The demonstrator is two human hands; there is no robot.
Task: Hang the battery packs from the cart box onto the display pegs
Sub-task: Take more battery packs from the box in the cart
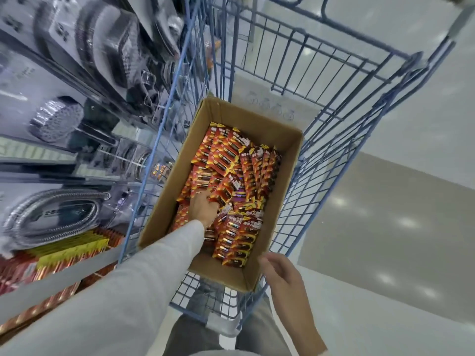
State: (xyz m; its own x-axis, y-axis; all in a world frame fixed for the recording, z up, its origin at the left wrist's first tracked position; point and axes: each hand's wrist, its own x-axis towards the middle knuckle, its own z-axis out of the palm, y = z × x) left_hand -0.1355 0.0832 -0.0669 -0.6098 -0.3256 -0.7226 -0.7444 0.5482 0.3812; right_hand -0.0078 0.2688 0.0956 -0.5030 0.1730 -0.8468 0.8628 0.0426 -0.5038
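A cardboard box [164, 201] sits in a blue wire cart [334, 104] and holds several red and orange battery packs [231, 155]. My left hand [204, 208] reaches down into the box, its fingers curled round battery packs near the middle of the pile. My right hand [280, 273] hovers at the box's near right corner with relaxed fingers, holding nothing. More battery packs [66, 253] hang on the display at the lower left.
Shelves on the left carry shower heads [56, 119], a coiled metal hose [51, 214] and foil trays [108, 42]. The cart stands close against this shelving. Glossy shop floor [398, 214] lies to the right.
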